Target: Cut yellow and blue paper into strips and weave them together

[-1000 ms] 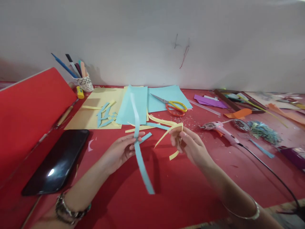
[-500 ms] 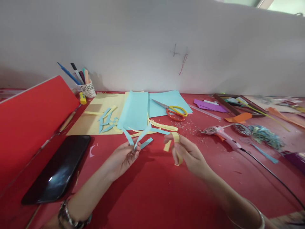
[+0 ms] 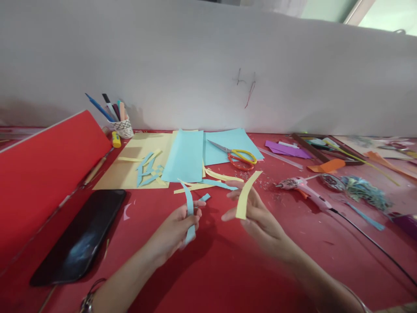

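My left hand (image 3: 177, 226) is closed on a light blue paper strip (image 3: 189, 202), which stands upright between thumb and fingers. Another short blue piece (image 3: 204, 198) shows just beyond those fingertips; I cannot tell if it is held. In my right hand (image 3: 260, 217) is a pale yellow paper strip (image 3: 246, 195), slanting up to the right, with some fingers spread. The hands are apart over the red table (image 3: 215, 274). Behind them lie yellow strips (image 3: 224, 175) and a blue strip (image 3: 218, 184). Woven blue and yellow strips (image 3: 150, 169) rest on a cream sheet (image 3: 109, 177).
Scissors (image 3: 241, 158) lie on blue sheets (image 3: 184, 156). A black phone (image 3: 81, 234) and red board (image 3: 48, 169) are at left, near a pen cup (image 3: 124, 128). On the right, a pink glue gun (image 3: 309, 191) trails its cable beside a yarn bundle (image 3: 365, 191).
The blue strip in my left hand was folded in a V and now stands upright. The yellow strip, curled around my right fingers before, is now nearly straight.
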